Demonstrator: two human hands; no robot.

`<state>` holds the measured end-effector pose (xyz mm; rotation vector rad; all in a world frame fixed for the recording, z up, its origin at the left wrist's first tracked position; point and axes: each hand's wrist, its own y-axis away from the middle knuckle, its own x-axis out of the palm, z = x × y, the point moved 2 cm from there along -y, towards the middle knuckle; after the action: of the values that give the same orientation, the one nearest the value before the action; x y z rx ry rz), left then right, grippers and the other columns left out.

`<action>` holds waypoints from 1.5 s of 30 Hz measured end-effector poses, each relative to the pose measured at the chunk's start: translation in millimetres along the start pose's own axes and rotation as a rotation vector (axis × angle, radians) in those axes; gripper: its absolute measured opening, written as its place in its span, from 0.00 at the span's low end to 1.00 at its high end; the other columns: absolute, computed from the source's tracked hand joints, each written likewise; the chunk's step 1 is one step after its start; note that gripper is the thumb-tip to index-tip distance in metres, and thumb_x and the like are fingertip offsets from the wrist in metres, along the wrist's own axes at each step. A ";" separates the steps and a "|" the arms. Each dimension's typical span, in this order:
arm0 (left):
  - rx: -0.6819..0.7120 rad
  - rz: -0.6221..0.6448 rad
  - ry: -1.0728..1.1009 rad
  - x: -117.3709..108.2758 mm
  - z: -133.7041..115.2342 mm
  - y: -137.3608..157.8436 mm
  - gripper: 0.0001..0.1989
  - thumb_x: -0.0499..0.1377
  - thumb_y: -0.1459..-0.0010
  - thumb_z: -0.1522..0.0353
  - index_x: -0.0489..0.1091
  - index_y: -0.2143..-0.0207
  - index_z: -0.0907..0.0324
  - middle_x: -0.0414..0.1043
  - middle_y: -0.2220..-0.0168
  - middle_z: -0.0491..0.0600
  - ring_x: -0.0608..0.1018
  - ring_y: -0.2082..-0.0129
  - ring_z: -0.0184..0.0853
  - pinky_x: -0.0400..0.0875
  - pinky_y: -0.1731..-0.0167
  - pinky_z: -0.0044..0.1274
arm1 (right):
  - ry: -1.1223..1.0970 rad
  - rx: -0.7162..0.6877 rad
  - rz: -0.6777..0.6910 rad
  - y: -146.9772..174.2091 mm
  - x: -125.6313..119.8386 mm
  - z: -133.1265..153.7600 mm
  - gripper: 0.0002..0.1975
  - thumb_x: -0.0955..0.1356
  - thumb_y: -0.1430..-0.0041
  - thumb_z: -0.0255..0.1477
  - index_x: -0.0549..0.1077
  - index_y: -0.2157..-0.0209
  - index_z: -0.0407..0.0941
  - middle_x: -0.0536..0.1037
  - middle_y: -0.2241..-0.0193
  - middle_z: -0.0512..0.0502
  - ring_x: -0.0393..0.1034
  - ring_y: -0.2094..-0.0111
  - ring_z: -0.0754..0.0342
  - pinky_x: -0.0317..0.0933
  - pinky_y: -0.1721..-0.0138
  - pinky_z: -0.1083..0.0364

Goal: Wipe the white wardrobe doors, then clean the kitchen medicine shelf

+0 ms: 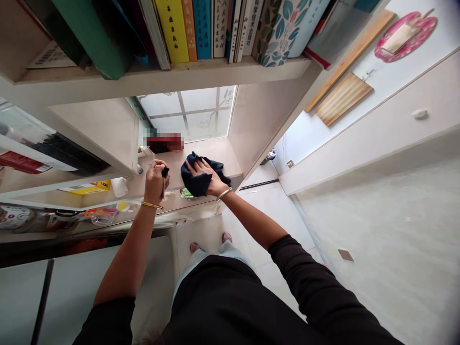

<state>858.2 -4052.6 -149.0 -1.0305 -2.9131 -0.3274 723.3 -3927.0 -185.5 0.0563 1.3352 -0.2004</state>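
Note:
My right hand (204,173) lies on a crumpled dark blue cloth (194,184), pressing it against the pale shelf surface (172,165); part of the cloth bunches up around my fingers. My left hand (155,181) is closed above the same shelf, to the left of the cloth. From its fist show a small black end and a thin edge, too little to tell what the thing is. A small green-and-white packet (186,193) lies at the shelf's front edge, just below the cloth. Behind my left hand stands a dark red item (168,142), blurred out in part.
Books (203,31) fill the shelf above my hands. An upright panel (266,105) bounds the shelf on the right. To the left, lower shelves hold a yellow box (91,187), a white cup-like item (120,187) and jars. A frosted window (187,112) is behind.

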 end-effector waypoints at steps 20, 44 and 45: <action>-0.265 0.208 0.449 -2.0 26.9 70.9 0.07 0.62 0.48 0.69 0.66 0.70 0.60 0.72 0.69 0.43 0.57 0.88 0.17 0.49 0.93 0.11 | 0.172 0.717 -0.014 -37.5 -16.6 -59.5 0.36 0.56 0.31 0.29 0.49 0.30 0.21 0.55 0.31 0.14 0.51 0.29 0.29 0.47 0.32 0.33; -0.278 0.155 0.303 -2.8 45.9 105.6 0.06 0.60 0.43 0.67 0.66 0.69 0.59 0.71 0.66 0.43 0.55 0.87 0.16 0.49 0.91 0.10 | 0.104 0.433 0.041 -35.1 -30.6 -90.6 0.35 0.64 0.35 0.35 0.57 0.30 0.36 0.52 0.28 0.27 0.47 0.29 0.22 0.45 0.32 0.26; -0.279 0.154 0.307 -3.0 46.3 107.3 0.06 0.60 0.43 0.67 0.66 0.69 0.59 0.71 0.66 0.43 0.56 0.87 0.17 0.49 0.91 0.10 | 0.108 0.432 0.033 -30.8 -30.0 -89.5 0.35 0.63 0.34 0.36 0.56 0.30 0.36 0.52 0.28 0.27 0.46 0.29 0.23 0.44 0.31 0.27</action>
<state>929.4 -3963.5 -174.6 -1.1138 -2.5455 -0.8221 625.5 -3940.0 -175.2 0.4589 1.3770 -0.4604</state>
